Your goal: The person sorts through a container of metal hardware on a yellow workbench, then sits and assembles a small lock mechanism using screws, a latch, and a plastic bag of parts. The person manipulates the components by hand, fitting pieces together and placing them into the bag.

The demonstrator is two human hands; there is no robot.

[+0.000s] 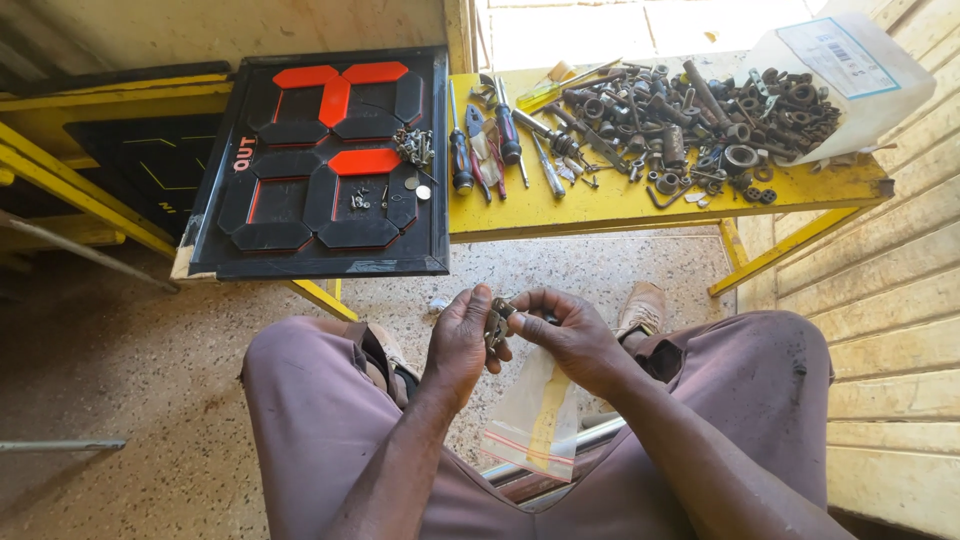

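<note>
Two hands meet over the lap, with open floor between knees and table.

Black panel [318,165] with red segments overhangs the table's [560,212] left front edge, loose screws [413,147] lying on it. Left hand [458,345] and right hand [570,335] both pinch a small metal part [497,322], held above the knees. Clear bag [532,415] hangs beneath the right hand; its contents cannot be told. Screwdrivers [485,150] lie mid-table, and a heap of nuts [700,115] spreads right beside a white bag [850,75] at the far edge.
</note>
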